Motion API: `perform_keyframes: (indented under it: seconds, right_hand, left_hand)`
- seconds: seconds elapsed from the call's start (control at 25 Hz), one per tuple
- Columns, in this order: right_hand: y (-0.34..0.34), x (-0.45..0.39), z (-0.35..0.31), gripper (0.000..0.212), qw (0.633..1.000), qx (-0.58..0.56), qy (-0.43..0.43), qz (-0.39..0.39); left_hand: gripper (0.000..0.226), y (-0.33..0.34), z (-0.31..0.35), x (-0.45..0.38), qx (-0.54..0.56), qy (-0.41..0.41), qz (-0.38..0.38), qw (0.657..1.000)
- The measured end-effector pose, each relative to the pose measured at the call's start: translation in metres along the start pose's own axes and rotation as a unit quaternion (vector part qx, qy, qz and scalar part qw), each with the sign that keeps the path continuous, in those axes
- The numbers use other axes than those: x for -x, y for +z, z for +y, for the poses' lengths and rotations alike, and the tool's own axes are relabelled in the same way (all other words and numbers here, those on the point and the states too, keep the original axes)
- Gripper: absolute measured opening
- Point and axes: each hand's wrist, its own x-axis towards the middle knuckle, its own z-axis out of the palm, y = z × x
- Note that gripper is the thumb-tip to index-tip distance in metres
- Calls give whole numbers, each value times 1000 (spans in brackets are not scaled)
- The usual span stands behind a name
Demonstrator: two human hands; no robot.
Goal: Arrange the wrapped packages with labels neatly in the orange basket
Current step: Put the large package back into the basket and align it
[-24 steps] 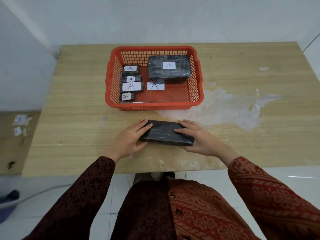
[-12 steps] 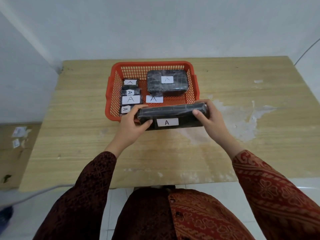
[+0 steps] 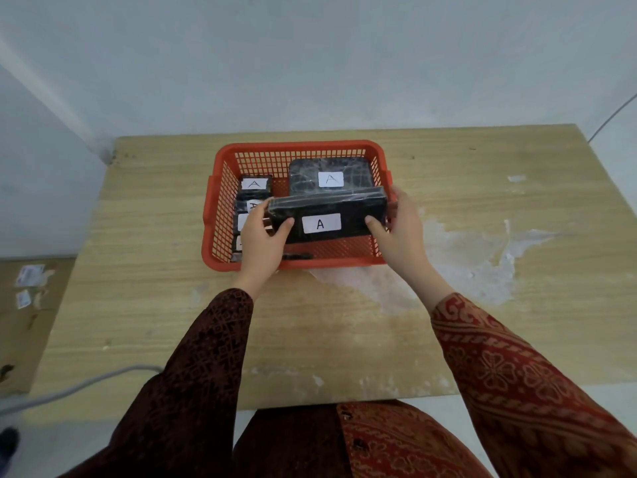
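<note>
An orange basket [image 3: 220, 263] stands on the wooden table. Over its front half I hold a long black wrapped package [image 3: 355, 208] with a white "A" label facing me. My left hand [image 3: 262, 243] grips its left end and my right hand [image 3: 400, 229] grips its right end. A large black wrapped package [image 3: 310, 174] labelled "A" lies in the back right of the basket. A column of small labelled packages [image 3: 255, 186] lies along the basket's left side, partly hidden by my left hand.
The wooden table [image 3: 138, 288] has a white worn patch [image 3: 465, 263] to the right of the basket. A grey wall rises behind the table. A grey cable [image 3: 86, 384] runs below the table's front left edge. Paper scraps [image 3: 29, 276] lie on the surface at far left.
Both hands lifted the long package off the table in front of the basket, turned its label towards me and carried it forward over the basket's inside.
</note>
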Motion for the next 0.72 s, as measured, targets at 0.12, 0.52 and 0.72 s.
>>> perform_keyframes:
  seconds: [0.12,0.52,0.72]
  right_hand:
    - [18,11,1,69,1000,17,-8,-17]
    - [32,10,4,42,928,350,-53,-114]
    - [35,1,2,42,908,390,-32,-152]
  left_hand:
    - [57,7,-5,-13,-94,-30,-61,993]
    - [36,15,-12,-23,-135,-27,-32,990]
    - [79,15,-19,-28,-158,-41,-119,979]
